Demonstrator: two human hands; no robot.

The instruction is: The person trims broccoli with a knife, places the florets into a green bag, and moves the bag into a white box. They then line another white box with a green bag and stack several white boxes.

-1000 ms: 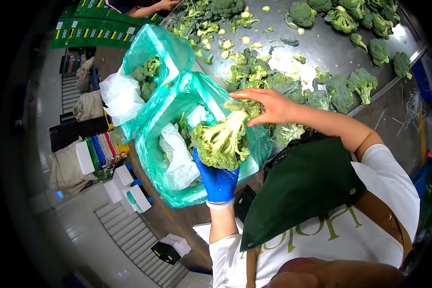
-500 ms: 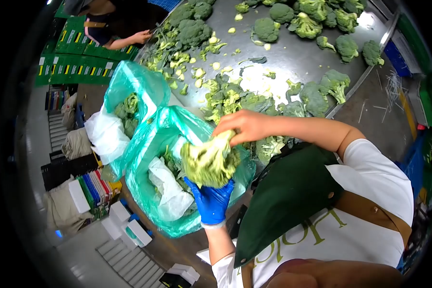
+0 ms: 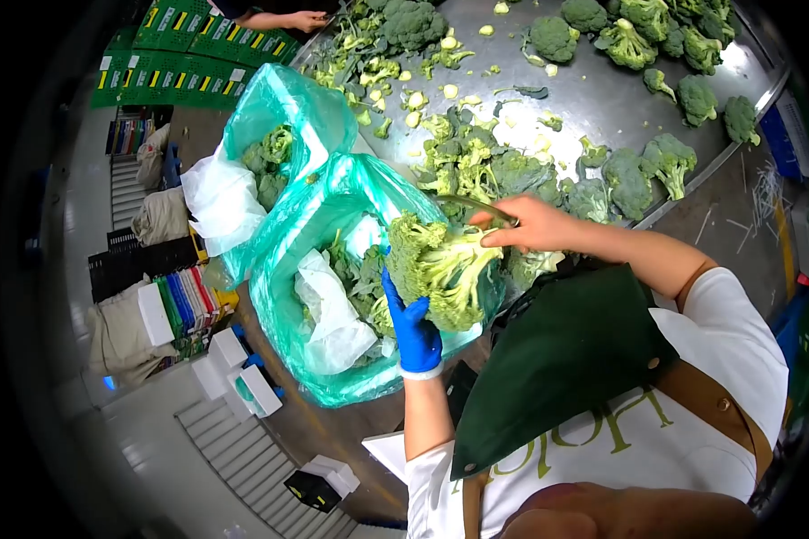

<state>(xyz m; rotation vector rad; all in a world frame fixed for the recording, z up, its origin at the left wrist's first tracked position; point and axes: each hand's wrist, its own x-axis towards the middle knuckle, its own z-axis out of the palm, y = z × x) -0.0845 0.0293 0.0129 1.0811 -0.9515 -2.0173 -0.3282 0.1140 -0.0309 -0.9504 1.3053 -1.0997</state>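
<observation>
A large broccoli head [image 3: 436, 269] is tipped sideways, its pale cut stem turned towards my right hand. My left hand [image 3: 412, 328], in a blue glove, supports it from below and from the left with the fingers against the florets. My bare right hand [image 3: 535, 225] is closed around what looks like a thin, curved knife [image 3: 476, 205], with its thumb at the broccoli's stem. Below the broccoli is an open container lined with a green plastic bag [image 3: 274, 301], which holds more broccoli and white sheeting [image 3: 325, 314].
A metal table [image 3: 593, 99] bears whole broccoli heads [image 3: 625, 184], trimmed florets [image 3: 458, 157] and cut stem pieces. Another green-lined container [image 3: 243, 108] stands beyond the first. Green crates [image 3: 157, 81] are stacked at the back left, near another person's hand [image 3: 307, 20].
The broccoli has turned so its stem faces right, and the knife has come into sight in my right hand. Both hands sit slightly further right in view. The other person is mostly out of view.
</observation>
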